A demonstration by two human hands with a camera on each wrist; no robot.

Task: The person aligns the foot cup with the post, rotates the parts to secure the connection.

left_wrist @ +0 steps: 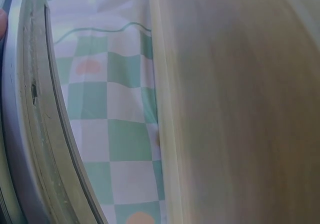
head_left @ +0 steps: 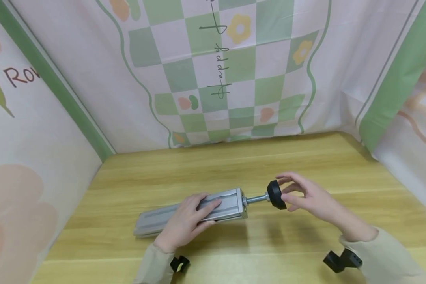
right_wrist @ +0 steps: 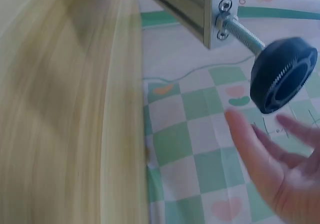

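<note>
A silver aluminium profile (head_left: 225, 203) lies at a slant, its right end raised off the tabletop. My left hand (head_left: 186, 221) grips it near the middle, fingers over the top and thumb along the near side. From its end plate sticks a threaded rod (head_left: 256, 199) with a black levelling foot (head_left: 276, 195) on its tip. Beside that foot is my right hand (head_left: 310, 199), fingers spread and bent loosely. The right wrist view shows a gap between this hand (right_wrist: 292, 171) and the foot (right_wrist: 282, 74). Only the profile's side (left_wrist: 42, 109) and a fingertip show in the left wrist view.
The wooden table (head_left: 213, 165) backs onto a hanging checked cloth (head_left: 230, 79), with printed cloth on both sides as well. A black wrist mount (head_left: 342, 260) sits at the right sleeve, and another black mount (head_left: 180, 264) at the left one.
</note>
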